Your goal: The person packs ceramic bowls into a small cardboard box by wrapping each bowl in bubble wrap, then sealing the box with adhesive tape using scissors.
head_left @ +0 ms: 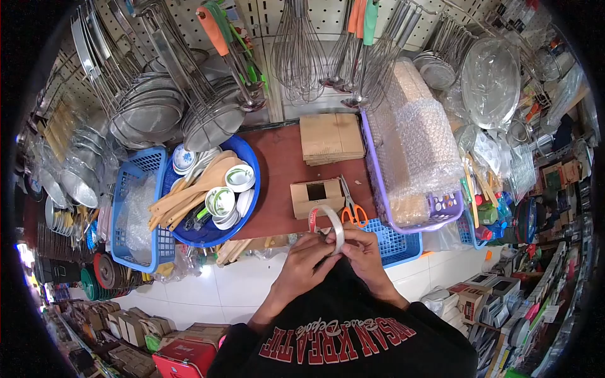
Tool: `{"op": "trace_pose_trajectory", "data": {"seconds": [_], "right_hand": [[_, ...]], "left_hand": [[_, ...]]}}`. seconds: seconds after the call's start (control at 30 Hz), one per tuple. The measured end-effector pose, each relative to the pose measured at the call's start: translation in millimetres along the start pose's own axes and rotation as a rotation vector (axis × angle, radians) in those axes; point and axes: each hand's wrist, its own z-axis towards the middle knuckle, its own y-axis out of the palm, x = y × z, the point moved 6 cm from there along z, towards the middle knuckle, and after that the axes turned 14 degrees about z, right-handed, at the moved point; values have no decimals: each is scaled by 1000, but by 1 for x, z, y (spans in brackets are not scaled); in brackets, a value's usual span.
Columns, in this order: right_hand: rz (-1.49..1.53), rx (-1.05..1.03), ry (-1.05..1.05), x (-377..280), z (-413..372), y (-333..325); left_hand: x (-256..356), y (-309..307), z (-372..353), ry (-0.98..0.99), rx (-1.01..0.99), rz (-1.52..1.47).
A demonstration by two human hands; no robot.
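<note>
A roll of clear tape [339, 234] is held up between my two hands, close to my chest and in front of the table's near edge. My left hand [305, 263] has its fingers closed on the roll from the left. From the other side, my right hand [362, 253] pinches the roll's edge with thumb and fingers. Just beyond the hands lies a small cardboard box [302, 205] with a dark opening in its top. Orange-handled scissors [353, 213] rest beside that box, blades pointing away from me.
Folded cardboard pieces [329, 142] are stacked at the back of the brown table [271, 170]. A blue basin [247, 220] with bowls and wooden spatulas stands left, near a blue basket [120, 236]. At right, a purple basket [384, 205] holds bubble wrap [435, 151]. Whisks [297, 60] and strainers [148, 116] hang above.
</note>
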Motion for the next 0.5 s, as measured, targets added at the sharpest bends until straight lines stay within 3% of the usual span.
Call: {"op": "trace_pose_trajectory", "data": {"seconds": [0.5], "right_hand": [[17, -34, -16, -13, 5, 2]], "left_hand": [[8, 2, 14, 166, -45, 161]]}}
